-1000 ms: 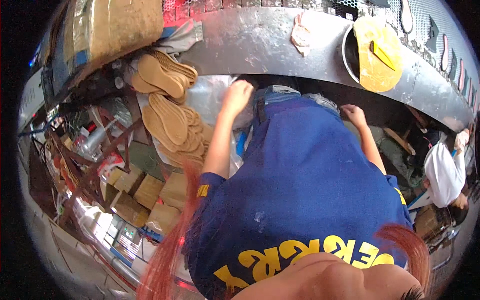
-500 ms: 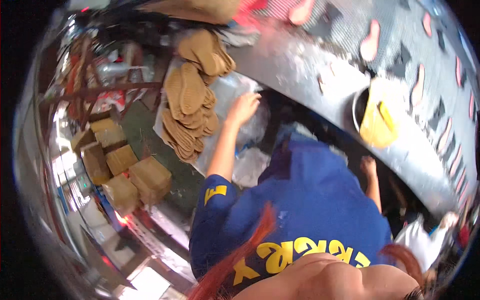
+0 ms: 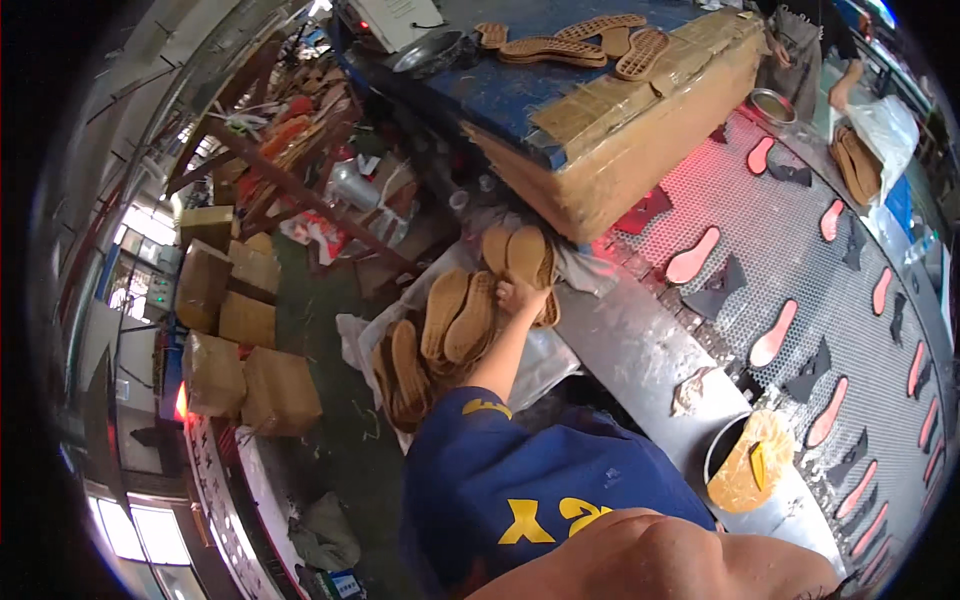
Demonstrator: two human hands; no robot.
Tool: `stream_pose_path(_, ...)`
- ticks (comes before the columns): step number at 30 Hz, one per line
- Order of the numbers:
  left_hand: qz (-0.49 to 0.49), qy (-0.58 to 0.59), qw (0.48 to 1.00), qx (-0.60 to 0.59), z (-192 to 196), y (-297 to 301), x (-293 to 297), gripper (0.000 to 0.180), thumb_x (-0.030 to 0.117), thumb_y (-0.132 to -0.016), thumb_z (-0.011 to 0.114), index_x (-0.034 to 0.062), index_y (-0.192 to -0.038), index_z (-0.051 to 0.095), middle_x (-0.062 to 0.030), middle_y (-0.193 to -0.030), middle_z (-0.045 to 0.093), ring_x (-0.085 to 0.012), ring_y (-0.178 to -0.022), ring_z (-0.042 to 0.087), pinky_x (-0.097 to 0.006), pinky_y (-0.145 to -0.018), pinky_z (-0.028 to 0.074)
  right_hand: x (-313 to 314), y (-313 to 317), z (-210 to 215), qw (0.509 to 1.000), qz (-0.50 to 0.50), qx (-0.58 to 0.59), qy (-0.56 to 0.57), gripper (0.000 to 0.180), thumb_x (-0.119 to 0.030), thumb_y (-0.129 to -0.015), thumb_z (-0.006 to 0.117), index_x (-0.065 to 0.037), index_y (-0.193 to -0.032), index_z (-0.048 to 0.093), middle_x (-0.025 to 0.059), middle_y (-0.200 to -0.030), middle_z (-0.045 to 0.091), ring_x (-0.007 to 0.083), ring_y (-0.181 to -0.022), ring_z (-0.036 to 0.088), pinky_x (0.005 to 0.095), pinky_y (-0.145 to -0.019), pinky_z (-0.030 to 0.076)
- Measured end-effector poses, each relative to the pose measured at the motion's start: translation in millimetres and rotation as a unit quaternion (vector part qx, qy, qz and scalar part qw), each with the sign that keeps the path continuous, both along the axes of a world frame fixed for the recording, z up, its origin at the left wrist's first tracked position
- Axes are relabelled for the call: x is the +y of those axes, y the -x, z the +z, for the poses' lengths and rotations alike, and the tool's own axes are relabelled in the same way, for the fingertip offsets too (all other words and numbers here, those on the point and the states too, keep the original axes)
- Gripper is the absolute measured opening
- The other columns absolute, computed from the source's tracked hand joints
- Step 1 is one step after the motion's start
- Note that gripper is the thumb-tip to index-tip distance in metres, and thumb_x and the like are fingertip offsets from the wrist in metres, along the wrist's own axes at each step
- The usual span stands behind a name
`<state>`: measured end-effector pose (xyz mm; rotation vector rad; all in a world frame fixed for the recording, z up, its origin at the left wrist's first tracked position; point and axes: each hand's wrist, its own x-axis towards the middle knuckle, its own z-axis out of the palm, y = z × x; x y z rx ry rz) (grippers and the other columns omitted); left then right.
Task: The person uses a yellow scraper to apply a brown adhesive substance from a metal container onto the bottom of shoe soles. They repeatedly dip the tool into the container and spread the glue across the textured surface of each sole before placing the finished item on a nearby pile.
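Left hand (image 3: pixel 521 298) half-curled at soles (image 3: pixel 527 255) (grip unclear), long axes forward; right hand unseen.

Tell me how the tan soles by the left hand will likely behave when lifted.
The tan soles probably flex slightly but hold their shape, given their clean outlines. Their textured faces should give the left hand some grip. Piled and overlapping, they could slide apart if pushed.

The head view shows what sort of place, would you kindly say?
Probably a shoe workshop: tan soles lie piled by the left hand, and pink sole-shaped pieces line a mesh surface.
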<state>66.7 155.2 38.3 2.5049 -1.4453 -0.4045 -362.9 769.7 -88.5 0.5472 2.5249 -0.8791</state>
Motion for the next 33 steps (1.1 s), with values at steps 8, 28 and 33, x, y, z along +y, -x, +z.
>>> stream_pose_path(8,0.008,0.005,1.0,0.003,3.7,-0.2,-6.5,0.096,0.029,-0.061,0.083,0.0122,-0.14,0.033,-0.0225,-0.125,0.04,-0.042,-0.11,0.05,-0.047,-0.092,0.046,-82.8,17.3,85.1,0.899,0.215,0.38,0.039,0.043,-0.012,-0.087,0.056,0.007,-0.125,0.05,0.0249,-0.118,0.056,0.0354,-0.11,0.056,0.041,-0.096,0.044)
stream_pose_path(28,-0.514,-0.077,0.854,0.036,-36.2,107.7,116.5,0.078,0.036,-0.057,0.089,-0.0002,-0.114,0.05,-0.019,-0.115,0.052,-0.0368,-0.106,0.054,-0.046,-0.092,0.044,-148.8,26.8,136.7,0.917,0.318,0.222,-0.098,0.029,-0.013,-0.076,0.07,-0.005,-0.102,0.061,0.0164,-0.098,0.064,0.0364,-0.094,0.06,0.0444,-0.082,0.047)
stream_pose_path(33,-0.491,-0.032,0.866,0.093,-16.2,108.0,130.7,0.074,0.038,-0.064,0.085,-0.002,-0.118,0.051,-0.0197,-0.114,0.054,-0.0364,-0.109,0.053,-0.044,-0.094,0.043,-153.9,14.5,149.9,0.899,0.372,0.225,-0.044,0.023,-0.022,-0.077,0.073,-0.001,-0.082,0.063,0.0177,-0.083,0.064,0.0345,-0.076,0.062,0.0431,-0.068,0.048)
